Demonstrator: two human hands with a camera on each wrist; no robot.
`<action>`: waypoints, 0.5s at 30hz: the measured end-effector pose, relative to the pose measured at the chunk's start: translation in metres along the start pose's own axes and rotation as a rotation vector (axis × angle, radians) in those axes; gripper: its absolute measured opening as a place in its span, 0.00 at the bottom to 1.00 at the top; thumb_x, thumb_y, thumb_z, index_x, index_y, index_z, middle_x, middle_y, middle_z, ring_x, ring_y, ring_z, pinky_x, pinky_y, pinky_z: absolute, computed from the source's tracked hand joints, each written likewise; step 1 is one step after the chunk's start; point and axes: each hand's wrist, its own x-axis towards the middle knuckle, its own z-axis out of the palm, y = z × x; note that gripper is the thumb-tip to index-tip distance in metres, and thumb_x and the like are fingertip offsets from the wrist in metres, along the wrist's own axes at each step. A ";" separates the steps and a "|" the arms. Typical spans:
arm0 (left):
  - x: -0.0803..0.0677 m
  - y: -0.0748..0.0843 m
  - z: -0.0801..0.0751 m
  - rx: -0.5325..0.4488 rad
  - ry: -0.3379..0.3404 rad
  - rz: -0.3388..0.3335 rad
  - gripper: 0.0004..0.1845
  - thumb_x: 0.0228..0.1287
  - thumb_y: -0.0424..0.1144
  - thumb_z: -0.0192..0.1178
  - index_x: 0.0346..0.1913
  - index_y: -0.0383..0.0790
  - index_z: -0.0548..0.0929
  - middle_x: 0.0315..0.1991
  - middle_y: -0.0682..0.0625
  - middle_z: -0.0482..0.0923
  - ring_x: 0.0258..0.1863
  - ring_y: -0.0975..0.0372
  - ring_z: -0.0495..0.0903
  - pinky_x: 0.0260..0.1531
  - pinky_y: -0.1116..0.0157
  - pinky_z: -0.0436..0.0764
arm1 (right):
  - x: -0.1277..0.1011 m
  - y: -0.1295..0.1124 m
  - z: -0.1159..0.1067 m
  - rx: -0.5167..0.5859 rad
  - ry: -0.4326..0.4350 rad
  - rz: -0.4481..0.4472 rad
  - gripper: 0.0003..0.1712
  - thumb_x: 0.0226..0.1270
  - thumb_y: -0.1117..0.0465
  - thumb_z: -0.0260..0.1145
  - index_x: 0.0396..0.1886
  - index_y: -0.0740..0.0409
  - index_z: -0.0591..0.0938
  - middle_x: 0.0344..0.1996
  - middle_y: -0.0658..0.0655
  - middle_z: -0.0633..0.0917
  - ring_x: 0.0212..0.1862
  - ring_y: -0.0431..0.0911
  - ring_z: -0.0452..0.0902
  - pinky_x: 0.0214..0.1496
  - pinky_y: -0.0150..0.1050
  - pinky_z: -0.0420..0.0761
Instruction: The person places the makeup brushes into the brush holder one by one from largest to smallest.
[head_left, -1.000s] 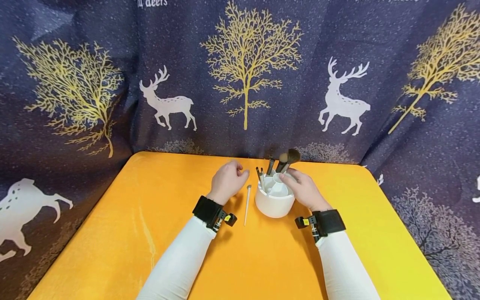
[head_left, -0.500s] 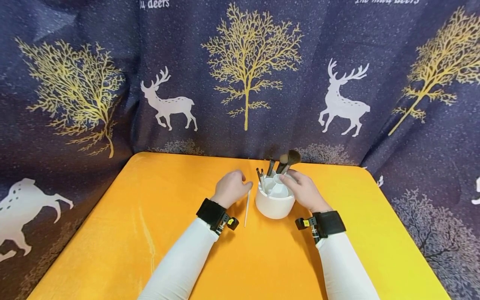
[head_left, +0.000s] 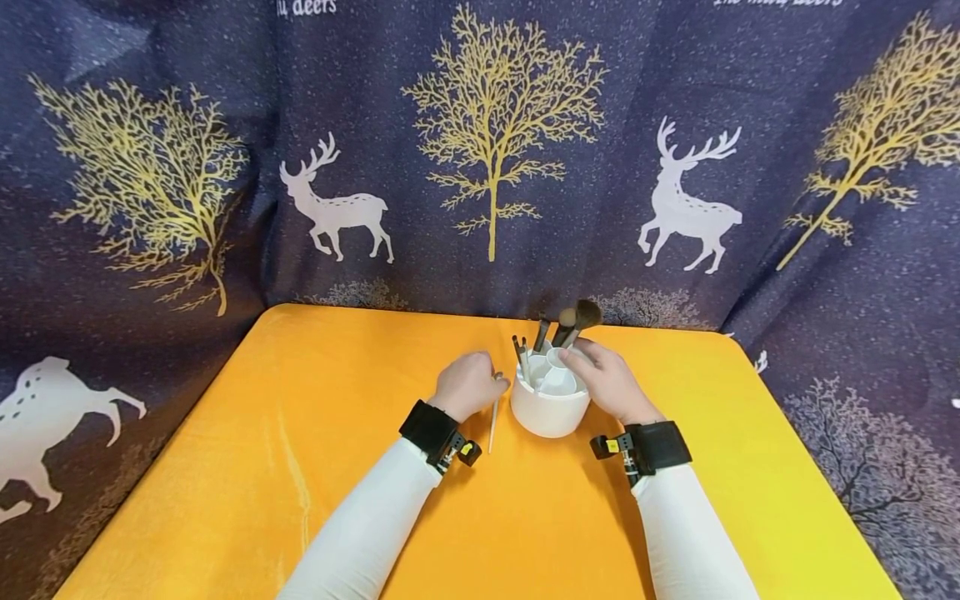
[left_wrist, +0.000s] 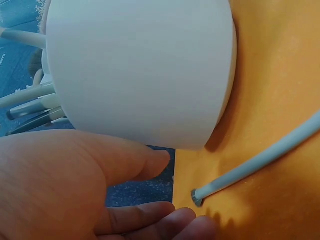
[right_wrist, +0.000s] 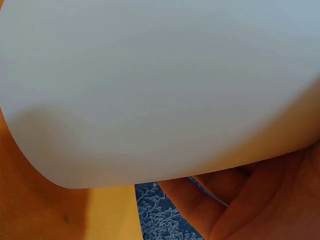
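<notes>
- Orange bench (head_left: 300, 467) seen from above, rounded far corners, backed and flanked by a dark blue curtain (head_left: 225, 125) printed w/ gold trees and white deer.
- White round brush holder (head_left: 550, 406) stands near the far edge, approx. centre between left and right edges. Inside, several makeup brushes (head_left: 573, 323) lean toward the far right, bristles up.
- Right hand (head_left: 609, 382) cups the holder's right side, fingers curled round its wall and rim; the right wrist view shows fingers (right_wrist: 235, 200) against the white wall.
- Left hand (head_left: 470, 384) sits just left of the holder, fingers curled in. Its fingertips are at the far tip of a thin white stick (head_left: 492, 421) lying on the bench; can't tell if it's actually pinched or only touched.
- Left wrist view: the stick (left_wrist: 260, 162) lies flat on the bench, its end just beside the fingertips (left_wrist: 180, 222), close to the holder's base but apart from it.
- The stick runs from the left hand back toward the near edge, between the left wrist and the holder.
- Open room: wide bare orange surface to the left edge, to the right edge, and across the near half around both white sleeves (head_left: 360, 533).
- Tight spot: narrow gap between left hand and holder.
</notes>
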 end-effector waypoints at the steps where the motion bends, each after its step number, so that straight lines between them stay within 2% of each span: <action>1: 0.000 0.000 0.000 0.004 -0.005 -0.002 0.19 0.76 0.47 0.70 0.27 0.44 0.79 0.21 0.51 0.72 0.19 0.57 0.75 0.22 0.62 0.67 | 0.000 0.000 0.000 0.000 -0.001 0.000 0.46 0.86 0.33 0.57 0.84 0.65 0.71 0.80 0.71 0.73 0.82 0.69 0.66 0.81 0.68 0.65; 15: -0.002 0.000 0.004 0.014 -0.032 0.001 0.19 0.73 0.47 0.74 0.27 0.43 0.79 0.20 0.52 0.71 0.20 0.58 0.75 0.22 0.63 0.67 | 0.000 0.001 0.001 0.013 -0.002 0.013 0.48 0.85 0.31 0.57 0.84 0.63 0.71 0.80 0.70 0.73 0.82 0.69 0.66 0.80 0.69 0.65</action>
